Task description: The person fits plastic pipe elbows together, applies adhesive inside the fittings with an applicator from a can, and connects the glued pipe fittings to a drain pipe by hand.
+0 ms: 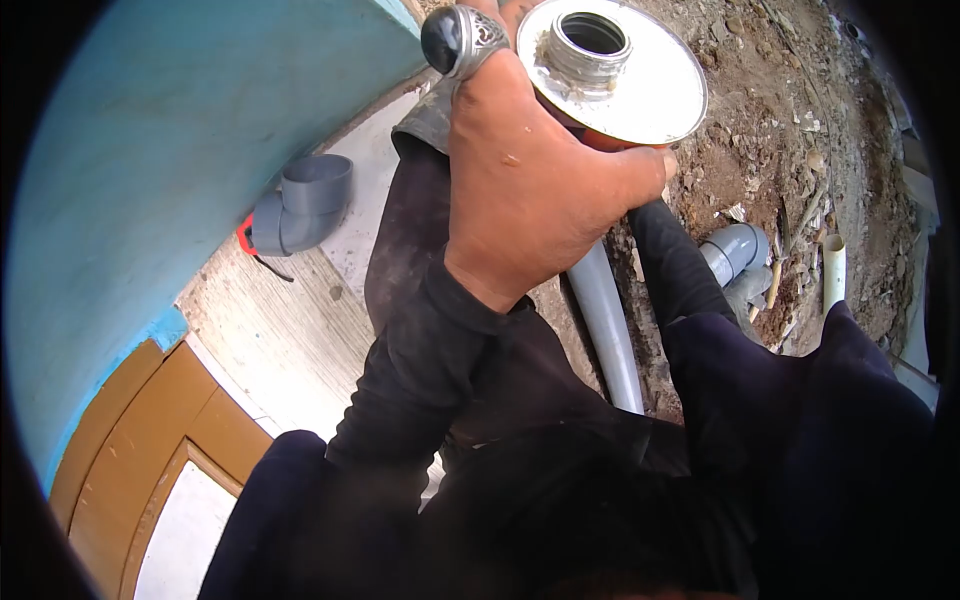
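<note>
Curled round the side of a round tin (pixel 655 85), the left hand (pixel 535 185) has its thumb just below the rim and a dark-stoned ring (pixel 450 42) on one finger; the right hand is mostly hidden beyond the tin, its black sleeve (pixel 675 260) showing, so I cannot tell whether it grips anything. In the head view, the tin is held up at the top edge, its white top facing the camera and its neck (pixel 585 73) apparently uncapped. Should it contain liquid, too much tilt could slop some onto skin, sleeve or the grey pipe (pixel 605 325) below. Crusted residue round the neck hints at sticky or slick metal, which could loosen the grip. A dropped tin could tip over on the rough soil (pixel 755 120), near the grey elbow (pixel 735 248). Beside the blue wall (pixel 200 110), a careless knee could knock the other elbow (pixel 305 200) over.
</note>
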`<state>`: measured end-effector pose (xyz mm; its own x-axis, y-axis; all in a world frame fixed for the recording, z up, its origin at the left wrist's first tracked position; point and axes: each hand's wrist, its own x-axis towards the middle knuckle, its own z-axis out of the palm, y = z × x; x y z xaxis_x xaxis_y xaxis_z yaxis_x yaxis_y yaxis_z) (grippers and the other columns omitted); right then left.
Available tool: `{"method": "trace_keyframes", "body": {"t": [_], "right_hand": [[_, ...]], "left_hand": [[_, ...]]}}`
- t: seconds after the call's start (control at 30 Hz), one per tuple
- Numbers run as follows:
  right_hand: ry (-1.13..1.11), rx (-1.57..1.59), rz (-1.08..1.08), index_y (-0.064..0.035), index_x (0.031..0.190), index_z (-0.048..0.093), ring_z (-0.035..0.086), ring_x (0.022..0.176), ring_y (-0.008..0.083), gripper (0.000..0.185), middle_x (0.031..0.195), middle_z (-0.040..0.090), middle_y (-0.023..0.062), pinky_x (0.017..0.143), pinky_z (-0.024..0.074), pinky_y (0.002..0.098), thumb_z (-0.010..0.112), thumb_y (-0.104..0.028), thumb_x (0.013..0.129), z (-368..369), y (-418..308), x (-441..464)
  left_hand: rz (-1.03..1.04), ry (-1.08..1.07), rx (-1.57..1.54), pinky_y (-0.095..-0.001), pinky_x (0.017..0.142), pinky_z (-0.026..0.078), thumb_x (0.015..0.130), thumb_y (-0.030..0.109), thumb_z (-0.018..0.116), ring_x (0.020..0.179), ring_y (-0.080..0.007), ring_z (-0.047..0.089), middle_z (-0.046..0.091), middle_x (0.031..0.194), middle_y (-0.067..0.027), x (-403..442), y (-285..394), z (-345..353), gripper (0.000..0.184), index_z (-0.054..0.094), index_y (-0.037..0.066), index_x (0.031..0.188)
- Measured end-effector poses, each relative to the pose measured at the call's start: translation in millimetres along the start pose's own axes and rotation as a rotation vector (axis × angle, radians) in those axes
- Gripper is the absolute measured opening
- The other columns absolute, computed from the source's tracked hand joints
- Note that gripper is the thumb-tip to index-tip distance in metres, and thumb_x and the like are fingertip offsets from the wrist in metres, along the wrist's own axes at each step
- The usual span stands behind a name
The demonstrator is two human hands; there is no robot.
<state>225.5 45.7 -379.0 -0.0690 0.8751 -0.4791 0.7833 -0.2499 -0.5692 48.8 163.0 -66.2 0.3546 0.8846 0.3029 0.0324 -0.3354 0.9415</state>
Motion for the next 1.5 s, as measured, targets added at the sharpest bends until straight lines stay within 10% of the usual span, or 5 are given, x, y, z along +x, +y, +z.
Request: {"method": "trace_keyframes", "body": {"t": [0.33, 0.43, 0.7, 1.2, 1.5], "right_hand": [[0.790, 0.181, 0.123, -0.0131, 0.122, 0.069, 0.067, 0.101, 0.0335, 0.037, 0.107, 0.068, 0.0142, 0.087, 0.0538, 0.0436, 0.071, -0.033, 0.091, -68.6, -29.9, -57.0], [0.710, 0.426, 0.318, -0.0036, 0.123, 0.070, 0.060, 0.078, 0.0134, 0.037, 0.086, 0.066, 0.0025, 0.073, 0.0498, 0.0306, 0.073, -0.027, 0.095, -91.8, -3.1, -96.4], [1.130, 0.551, 0.357, -0.0006, 0.124, 0.070, 0.059, 0.077, 0.0096, 0.038, 0.095, 0.070, 0.0027, 0.070, 0.0487, 0.0256, 0.072, -0.027, 0.097, -197.7, 33.9, -302.6], [1.208, 1.797, 0.302, -0.0100, 0.122, 0.058, 0.065, 0.090, 0.0233, 0.038, 0.103, 0.069, 0.0084, 0.078, 0.0491, 0.0372, 0.053, -0.045, 0.107, -3.6, 112.3, -327.6], [0.736, 0.738, -0.472, -0.0032, 0.130, 0.064, 0.063, 0.089, 0.0121, 0.039, 0.109, 0.068, 0.0042, 0.075, 0.0513, 0.0293, 0.070, -0.019, 0.095, -136.8, -239.7, -297.5]], "left_hand": [[-0.061, 0.038, -0.216, -0.0315, 0.078, 0.058, 0.063, 0.008, 0.089, 0.081, -0.0168, 0.071, 0.072, 0.093, -0.0073, 3.1, 7.0, -17.0, 0.059, 0.060, -0.003, 0.113], [0.008, 0.244, -0.298, -0.0330, 0.112, 0.039, 0.059, 0.006, 0.093, 0.115, -0.0196, 0.062, 0.068, 0.119, -0.0161, -7.9, 7.1, -20.3, 0.087, 0.055, -0.013, 0.134], [-0.044, 0.426, 0.359, -0.0530, 0.105, 0.049, 0.072, 0.001, 0.087, 0.130, -0.0288, 0.054, 0.036, 0.151, -0.0231, -124.6, 42.0, -189.1, 0.088, 0.039, -0.015, 0.145], [-0.244, 0.490, 0.727, -0.0455, 0.122, 0.031, 0.051, 0.025, 0.100, 0.146, -0.0390, 0.033, 0.014, 0.165, -0.0269, -338.8, -95.7, -207.8, 0.110, 0.047, -0.002, 0.143], [0.169, 0.339, 0.819, -0.0543, 0.123, 0.019, 0.057, 0.018, 0.094, 0.131, -0.0413, 0.050, 0.053, 0.137, -0.0186, -279.4, 22.8, -203.7, 0.101, 0.041, 0.004, 0.142]]}}
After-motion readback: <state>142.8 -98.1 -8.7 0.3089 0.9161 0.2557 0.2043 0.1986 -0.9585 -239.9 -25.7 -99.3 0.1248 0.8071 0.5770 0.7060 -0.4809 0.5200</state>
